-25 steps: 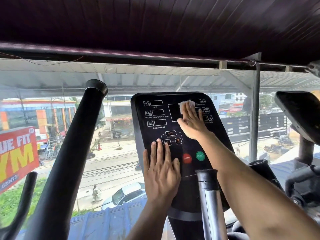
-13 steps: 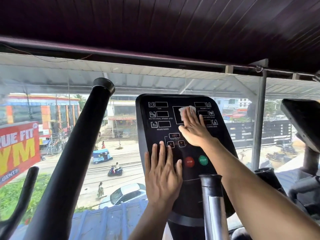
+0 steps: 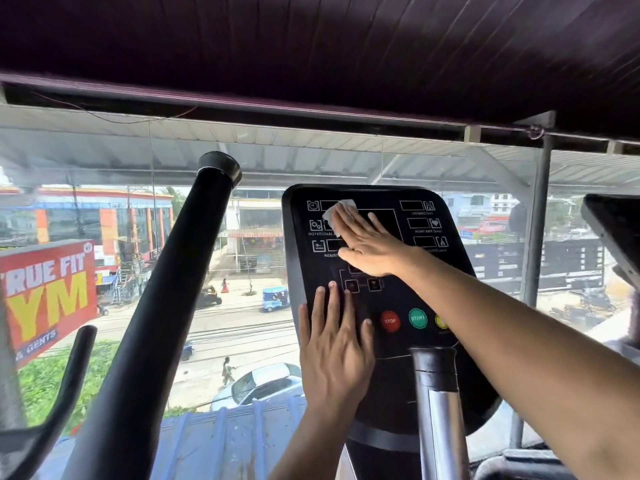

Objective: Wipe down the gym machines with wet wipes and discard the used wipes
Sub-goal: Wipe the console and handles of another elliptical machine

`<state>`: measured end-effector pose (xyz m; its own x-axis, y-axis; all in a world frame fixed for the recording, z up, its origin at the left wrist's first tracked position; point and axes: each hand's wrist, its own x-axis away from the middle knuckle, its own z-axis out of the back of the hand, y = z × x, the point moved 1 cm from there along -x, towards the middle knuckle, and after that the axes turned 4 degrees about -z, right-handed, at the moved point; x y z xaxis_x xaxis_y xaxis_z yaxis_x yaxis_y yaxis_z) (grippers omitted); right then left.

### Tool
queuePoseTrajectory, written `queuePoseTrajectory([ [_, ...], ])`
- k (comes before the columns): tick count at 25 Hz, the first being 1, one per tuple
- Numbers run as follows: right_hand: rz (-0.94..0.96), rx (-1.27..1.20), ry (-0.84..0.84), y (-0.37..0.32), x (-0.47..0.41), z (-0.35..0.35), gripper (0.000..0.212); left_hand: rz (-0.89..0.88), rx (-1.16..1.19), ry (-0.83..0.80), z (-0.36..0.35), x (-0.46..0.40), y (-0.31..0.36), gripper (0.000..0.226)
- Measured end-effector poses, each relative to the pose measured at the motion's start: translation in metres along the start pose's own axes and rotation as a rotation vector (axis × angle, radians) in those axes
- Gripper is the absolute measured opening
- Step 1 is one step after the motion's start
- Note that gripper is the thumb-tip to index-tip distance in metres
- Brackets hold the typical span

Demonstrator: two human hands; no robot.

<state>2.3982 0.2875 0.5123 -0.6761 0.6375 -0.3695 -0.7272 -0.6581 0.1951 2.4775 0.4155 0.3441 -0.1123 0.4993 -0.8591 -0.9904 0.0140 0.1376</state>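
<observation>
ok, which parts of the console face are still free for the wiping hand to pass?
Free: the right column of the console, and the strip between START button and right hand. Crowded: lower left under left hand; upper left under the wipe.

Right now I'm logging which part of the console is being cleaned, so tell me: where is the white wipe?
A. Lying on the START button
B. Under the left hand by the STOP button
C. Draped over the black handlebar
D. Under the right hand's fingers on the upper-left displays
D: the wipe shows under the fingers of the right hand, pressed flat on the console near its top-left readouts, while the left hand lies flat lower down without any wipe.
</observation>
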Motion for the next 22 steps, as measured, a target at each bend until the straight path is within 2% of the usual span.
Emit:
queuePoseTrajectory([
  [3,0.021,0.018,0.011,-0.015,-0.032,0.014,0.073,0.024,0.076,0.084,-0.002,0.004,-0.002,0.055],
  [6,0.137,0.091,-0.001,-0.036,-0.039,0.017,0.074,0.042,0.155,0.115,-0.002,0.005,-0.005,0.052],
  [10,0.245,0.133,-0.035,-0.048,-0.008,0.008,0.079,0.031,0.217,0.157,-0.002,0.006,-0.006,0.049],
  [15,0.352,0.329,-0.077,-0.033,0.031,-0.005,0.085,0.017,0.43,0.337,-0.01,0.019,-0.013,0.037],
  [18,0.281,0.355,-0.069,-0.029,0.015,0.006,0.08,0.09,0.395,0.308,-0.009,0.018,-0.012,0.05],
  [20,0.189,0.277,-0.022,-0.035,-0.008,0.011,0.077,0.24,0.393,0.236,-0.005,0.017,-0.013,0.069],
  [22,0.151,0.163,0.025,-0.043,-0.022,0.01,0.076,0.314,0.429,0.163,-0.004,0.018,-0.013,0.075],
])
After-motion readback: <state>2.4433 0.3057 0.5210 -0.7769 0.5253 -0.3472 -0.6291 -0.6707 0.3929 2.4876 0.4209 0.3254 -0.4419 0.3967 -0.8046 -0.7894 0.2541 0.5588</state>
